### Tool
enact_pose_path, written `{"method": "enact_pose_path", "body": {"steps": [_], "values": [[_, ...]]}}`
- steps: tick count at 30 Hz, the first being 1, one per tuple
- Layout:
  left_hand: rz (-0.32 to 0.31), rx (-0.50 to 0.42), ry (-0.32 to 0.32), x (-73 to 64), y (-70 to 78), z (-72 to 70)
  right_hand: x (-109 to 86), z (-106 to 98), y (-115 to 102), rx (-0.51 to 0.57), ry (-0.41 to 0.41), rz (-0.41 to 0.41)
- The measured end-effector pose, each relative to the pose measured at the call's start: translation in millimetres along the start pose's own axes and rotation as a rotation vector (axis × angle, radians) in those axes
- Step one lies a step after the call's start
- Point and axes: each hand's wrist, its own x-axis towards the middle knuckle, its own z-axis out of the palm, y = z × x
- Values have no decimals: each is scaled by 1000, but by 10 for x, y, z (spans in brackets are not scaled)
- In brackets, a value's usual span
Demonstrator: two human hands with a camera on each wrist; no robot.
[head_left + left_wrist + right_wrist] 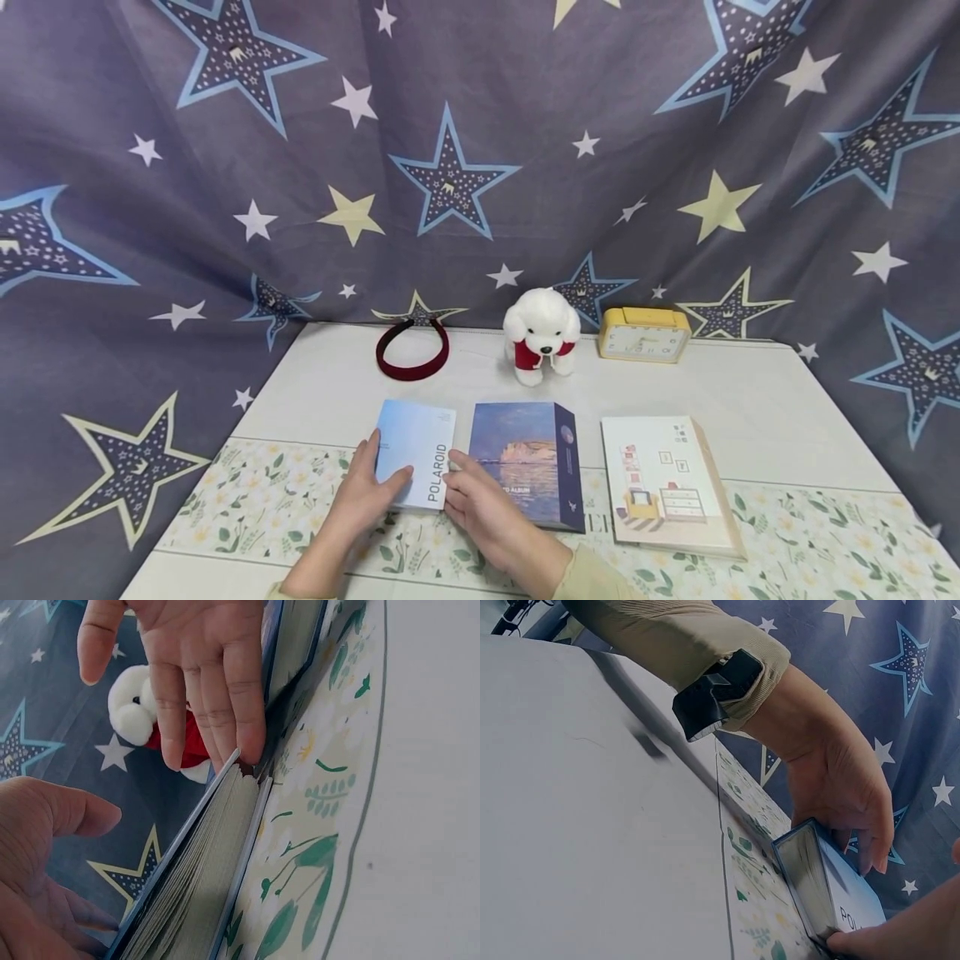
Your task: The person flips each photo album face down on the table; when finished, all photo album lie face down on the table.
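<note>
A light-blue photo album (415, 442) marked POLAROID lies on the table, between my two hands. My left hand (363, 492) is at its left edge, fingers along the side and thumb over the cover. In the left wrist view that thumb stands apart from the cover, and the album's page edges (196, 881) face the camera. My right hand (483, 508) is at the album's right edge. Its fingers (246, 697) are straight there, with the tips right at the album's end. To the right lies a dark-blue album (517, 446) with a painted cliff, partly covered by my right hand.
A thick white book (652, 475) with a drawn room lies farther right. Along the back stand a dark-red headband (412, 371), a white plush dog (542, 321) in red and a yellow alarm clock (645, 333). A star-patterned curtain (525, 208) hangs behind the table.
</note>
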Motion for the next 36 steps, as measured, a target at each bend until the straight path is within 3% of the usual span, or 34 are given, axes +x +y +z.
{"method": "enact_pose_path", "body": {"steps": [16,26,36], "values": [[9,-148,-11,0,-11,-31,-44,-2,33,55,24,-45],[-91,-222,-57,39,-36,-112,-33,24,14,47,58,-59],[-125,-271,-88,63,-61,-148,8,35,51,72,139,-107]]}}
